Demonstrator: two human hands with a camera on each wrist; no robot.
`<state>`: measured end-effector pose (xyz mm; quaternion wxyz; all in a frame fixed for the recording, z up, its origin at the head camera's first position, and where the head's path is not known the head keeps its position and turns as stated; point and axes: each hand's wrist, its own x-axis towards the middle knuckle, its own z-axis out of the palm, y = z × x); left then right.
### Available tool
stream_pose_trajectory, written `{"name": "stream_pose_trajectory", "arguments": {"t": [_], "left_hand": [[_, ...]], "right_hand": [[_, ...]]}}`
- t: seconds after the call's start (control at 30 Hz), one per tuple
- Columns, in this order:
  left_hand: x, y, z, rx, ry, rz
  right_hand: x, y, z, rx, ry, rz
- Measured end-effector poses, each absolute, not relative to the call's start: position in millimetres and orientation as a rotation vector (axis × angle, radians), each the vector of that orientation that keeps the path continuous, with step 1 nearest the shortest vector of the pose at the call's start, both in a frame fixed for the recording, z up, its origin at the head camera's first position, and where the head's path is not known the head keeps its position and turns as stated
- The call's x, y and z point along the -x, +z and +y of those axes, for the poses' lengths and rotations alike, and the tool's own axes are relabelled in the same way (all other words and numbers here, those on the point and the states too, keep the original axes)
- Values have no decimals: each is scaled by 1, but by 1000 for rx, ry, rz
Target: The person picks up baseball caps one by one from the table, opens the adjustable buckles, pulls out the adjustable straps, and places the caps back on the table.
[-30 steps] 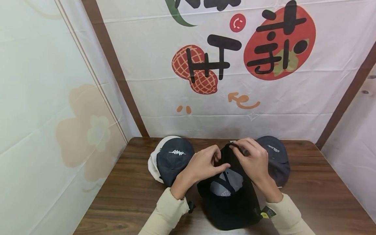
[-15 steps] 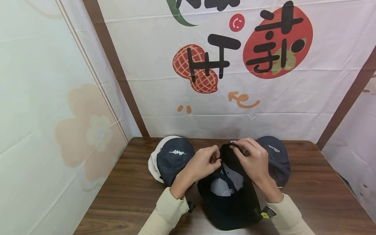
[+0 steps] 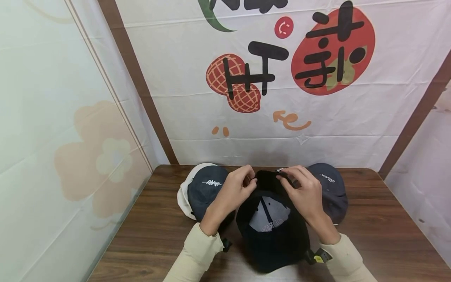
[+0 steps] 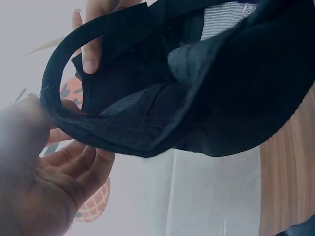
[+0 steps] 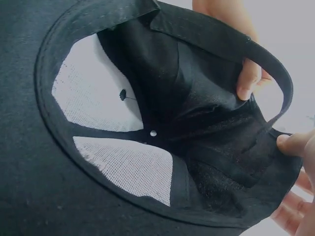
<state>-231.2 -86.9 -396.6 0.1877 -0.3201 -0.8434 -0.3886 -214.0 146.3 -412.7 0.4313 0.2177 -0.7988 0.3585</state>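
With left hand (image 3: 237,188) and right hand (image 3: 303,190) each pinching the back edge, holding a black cap (image 3: 278,250) between both, seemingly partway through work on the back strap (image 5: 268,62), unclear if fastened, with navy caps (image 3: 329,196) resting on the counter (image 3: 141,243) beside each hand.

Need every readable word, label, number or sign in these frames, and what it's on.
"COLO", last letter unclear: navy cap on the right.
Smiley sign: red dot on the wall cloth.
Not readable with certainty:
Navy cap on the left: white stylised script.
Black cap: lettering inside, too small and blurred.
Wall cloth: big black stylised characters, top ones cut off.
Yellow tag: too small.
No legible numbers.
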Motion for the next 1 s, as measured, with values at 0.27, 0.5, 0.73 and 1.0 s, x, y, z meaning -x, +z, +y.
{"name": "stream_pose_trajectory", "arguments": {"t": [0.27,0.5,0.73,1.0], "left_hand": [[231,-396,-92,900,-1077,-2293],[231,-392,-96,874,-1072,-2209],[233,-389,-99,805,-1106,-2171],[234,-385,-101,755,-1126,-2094]], "right_hand": [[214,-418,147,-537,859,-1995],[210,-424,150,-521,829,-2041],[208,-429,154,-458,818,-2146],[206,-435,158,-425,805,-2293]]}}
